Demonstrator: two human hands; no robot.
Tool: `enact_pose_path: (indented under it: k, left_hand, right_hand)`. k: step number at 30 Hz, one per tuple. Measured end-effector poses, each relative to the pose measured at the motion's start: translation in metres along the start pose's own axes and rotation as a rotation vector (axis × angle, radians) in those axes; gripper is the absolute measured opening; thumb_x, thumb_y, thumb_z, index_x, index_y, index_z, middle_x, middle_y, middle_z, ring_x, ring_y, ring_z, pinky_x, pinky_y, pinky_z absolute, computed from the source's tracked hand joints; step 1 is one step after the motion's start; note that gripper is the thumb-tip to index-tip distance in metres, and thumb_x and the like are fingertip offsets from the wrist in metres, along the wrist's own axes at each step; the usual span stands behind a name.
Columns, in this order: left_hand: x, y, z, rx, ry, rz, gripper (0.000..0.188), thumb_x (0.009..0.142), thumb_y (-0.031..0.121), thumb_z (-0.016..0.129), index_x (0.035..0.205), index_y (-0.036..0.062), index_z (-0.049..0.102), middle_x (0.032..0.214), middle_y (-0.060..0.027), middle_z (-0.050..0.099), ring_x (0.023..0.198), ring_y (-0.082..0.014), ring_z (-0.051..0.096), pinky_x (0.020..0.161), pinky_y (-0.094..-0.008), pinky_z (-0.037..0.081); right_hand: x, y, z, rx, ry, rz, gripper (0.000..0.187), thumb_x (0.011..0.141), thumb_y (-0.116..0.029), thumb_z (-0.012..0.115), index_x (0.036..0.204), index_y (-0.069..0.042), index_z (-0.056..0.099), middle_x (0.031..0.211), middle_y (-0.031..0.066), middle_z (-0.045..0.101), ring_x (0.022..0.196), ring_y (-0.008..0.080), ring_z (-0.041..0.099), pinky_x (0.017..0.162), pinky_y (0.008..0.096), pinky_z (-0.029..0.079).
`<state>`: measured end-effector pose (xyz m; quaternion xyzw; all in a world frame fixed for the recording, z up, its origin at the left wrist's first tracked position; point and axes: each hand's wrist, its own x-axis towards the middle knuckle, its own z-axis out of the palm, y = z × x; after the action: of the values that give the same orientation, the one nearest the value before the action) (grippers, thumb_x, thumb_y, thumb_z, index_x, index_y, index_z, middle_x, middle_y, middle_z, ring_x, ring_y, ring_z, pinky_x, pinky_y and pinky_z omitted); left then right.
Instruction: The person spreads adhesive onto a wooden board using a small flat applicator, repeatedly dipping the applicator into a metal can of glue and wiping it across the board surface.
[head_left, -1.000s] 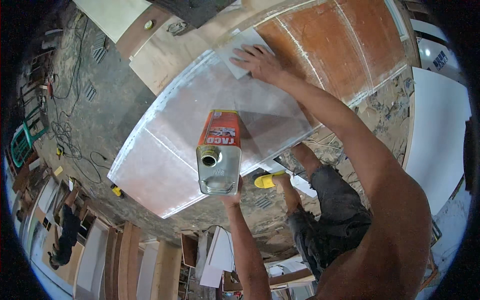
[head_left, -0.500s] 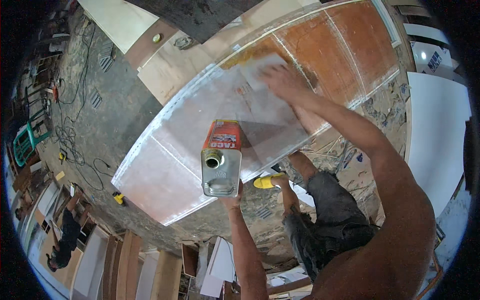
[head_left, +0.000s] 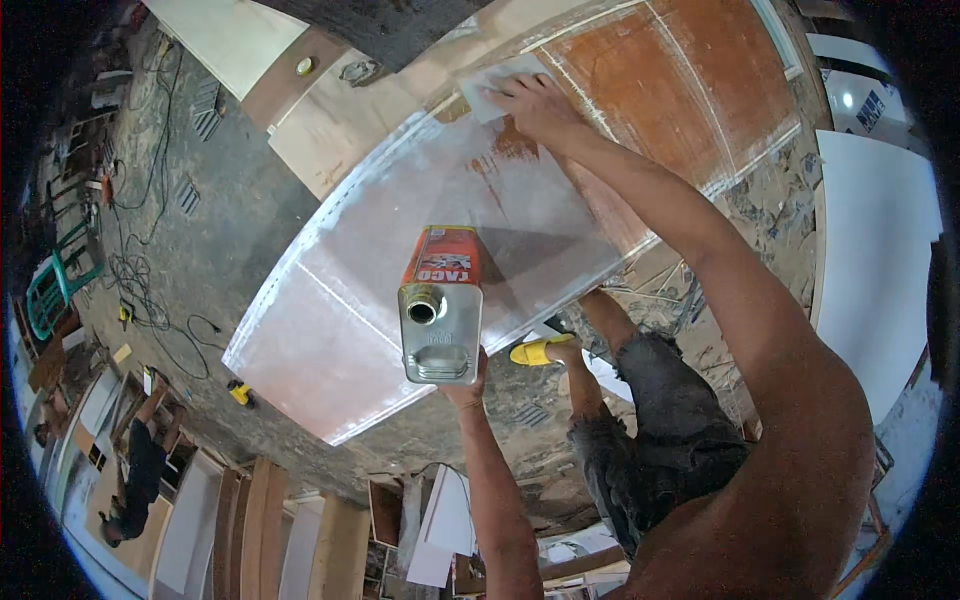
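My left hand [head_left: 468, 388] grips a rectangular metal can [head_left: 440, 335] by its lower end. The can has a red label and a round uncapped spout, and it is held over the near part of a long curved panel [head_left: 350, 265]. Out across the panel, my right hand [head_left: 540, 108] presses a thin pale flat spreader [head_left: 483, 92] near the far edge, fingers closed over it. Below the spreader lies a brown wet-looking patch [head_left: 508, 150] with streaks. The panel's left part looks whitish, its right part orange-brown with white lines.
Pale boards [head_left: 320, 130] and a dark sheet [head_left: 400, 25] lie beyond the panel. White panels [head_left: 870, 270] stand at right. Cables [head_left: 140, 280] and a yellow tool [head_left: 240, 393] are on the floor at left. Another person [head_left: 140, 470] is at lower left, near stacked boards [head_left: 262, 530].
My right hand has slid the spreader up and left toward the panel's far edge, exposing more of the brown patch. The can in my left hand has shifted only slightly.
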<state>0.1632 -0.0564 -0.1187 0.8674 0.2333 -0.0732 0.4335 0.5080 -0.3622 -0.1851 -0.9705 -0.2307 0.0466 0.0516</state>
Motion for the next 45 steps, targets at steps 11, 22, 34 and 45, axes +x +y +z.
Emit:
enact_pose_path:
  k: [11,22,34,45]
  left_hand:
    - [0.0,0.016,-0.005,0.14,-0.005,0.07,0.049,0.071,0.035,0.081,0.106,0.0058,0.064,0.1,-0.0123,0.068,0.091,-0.0323,0.064,0.083,-0.0433,0.05]
    - [-0.002,-0.01,-0.006,0.153,-0.004,0.152,0.059,0.071,0.033,0.083,0.114,0.0011,0.058,0.106,-0.0154,0.061,0.095,-0.0332,0.059,0.088,-0.0438,0.046]
    - [-0.007,-0.032,0.004,0.183,0.048,0.158,0.066,0.069,0.035,0.084,0.118,0.0019,0.056,0.113,-0.0147,0.061,0.104,-0.0334,0.058,0.096,-0.0446,0.044]
    - [-0.004,-0.022,0.003,0.187,-0.017,0.252,0.067,0.067,0.03,0.085,0.119,0.0012,0.054,0.11,-0.0151,0.062,0.103,-0.0349,0.057,0.094,-0.0445,0.044]
  right_hand:
    - [-0.002,-0.002,0.004,0.043,0.147,0.123,0.056,0.082,-0.014,0.061,0.137,-0.016,0.051,0.138,0.0054,0.049,0.121,0.0249,0.047,0.092,0.0442,0.038]
    - [0.016,-0.019,-0.009,0.077,-0.01,0.227,0.055,0.087,-0.016,0.057,0.14,-0.013,0.046,0.144,0.0074,0.042,0.125,0.0291,0.045,0.098,0.0448,0.038]
    - [-0.033,-0.029,-0.023,-0.042,-0.045,-0.016,0.057,0.083,-0.013,0.058,0.139,-0.016,0.048,0.14,0.0099,0.049,0.115,0.0297,0.054,0.093,0.0457,0.044]
    - [-0.054,-0.012,-0.054,0.49,-0.11,-0.01,0.053,0.077,-0.006,0.058,0.129,-0.016,0.059,0.117,0.0147,0.065,0.105,0.0368,0.063,0.089,0.046,0.051]
